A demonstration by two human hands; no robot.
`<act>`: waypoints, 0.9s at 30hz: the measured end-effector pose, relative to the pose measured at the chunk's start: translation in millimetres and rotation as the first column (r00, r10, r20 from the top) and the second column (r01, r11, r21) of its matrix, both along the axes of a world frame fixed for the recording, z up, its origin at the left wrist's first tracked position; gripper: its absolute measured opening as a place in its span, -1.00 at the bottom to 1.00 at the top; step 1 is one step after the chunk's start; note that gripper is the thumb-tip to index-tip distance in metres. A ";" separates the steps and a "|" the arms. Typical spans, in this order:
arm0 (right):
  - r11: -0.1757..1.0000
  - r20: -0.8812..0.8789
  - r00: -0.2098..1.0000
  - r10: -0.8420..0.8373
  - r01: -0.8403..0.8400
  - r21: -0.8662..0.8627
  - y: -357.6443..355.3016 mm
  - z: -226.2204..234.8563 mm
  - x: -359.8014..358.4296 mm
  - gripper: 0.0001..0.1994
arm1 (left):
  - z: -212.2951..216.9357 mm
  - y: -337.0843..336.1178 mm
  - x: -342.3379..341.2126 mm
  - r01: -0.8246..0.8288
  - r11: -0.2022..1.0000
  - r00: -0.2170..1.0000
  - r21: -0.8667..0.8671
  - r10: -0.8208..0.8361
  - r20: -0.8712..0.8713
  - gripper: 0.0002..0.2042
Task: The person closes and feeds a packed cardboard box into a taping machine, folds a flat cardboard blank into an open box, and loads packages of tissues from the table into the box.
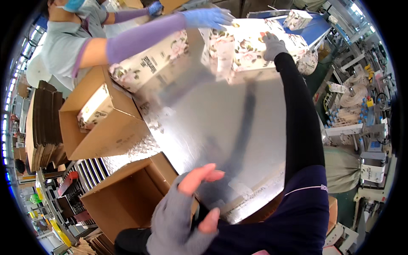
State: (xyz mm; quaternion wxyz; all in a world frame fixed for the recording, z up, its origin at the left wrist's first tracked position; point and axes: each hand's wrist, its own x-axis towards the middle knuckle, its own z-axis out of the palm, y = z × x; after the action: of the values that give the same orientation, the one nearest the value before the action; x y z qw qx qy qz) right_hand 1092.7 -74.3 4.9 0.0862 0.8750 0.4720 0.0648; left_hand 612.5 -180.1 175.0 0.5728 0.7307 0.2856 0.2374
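Floral packs [248,50] lie beneath right fingers [264,36] that seem spread, while left fingers [196,178] gape.

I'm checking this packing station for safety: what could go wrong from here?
The right hand and the co-worker's blue-gloved hand are both at the floral packs, so they might bump or pull against each other.

The packs lie at the far end of the smooth metal table, and the left hand is well away from them; a pack could slip while only the stretched right arm is near.
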 end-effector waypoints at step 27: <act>0.965 -0.235 0.936 0.261 -0.260 0.038 -94.8 -33.5 -96.5 -0.55 | -164.5 63.3 74.4 0.536 0.473 0.793 0.699 0.004 -0.610 -0.20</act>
State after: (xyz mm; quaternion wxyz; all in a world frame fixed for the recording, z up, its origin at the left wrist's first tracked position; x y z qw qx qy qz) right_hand 996.2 -169.1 -28.6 0.0172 0.8065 0.5903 -0.0281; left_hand 687.0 -116.8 10.5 0.0693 0.9848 0.1555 0.0354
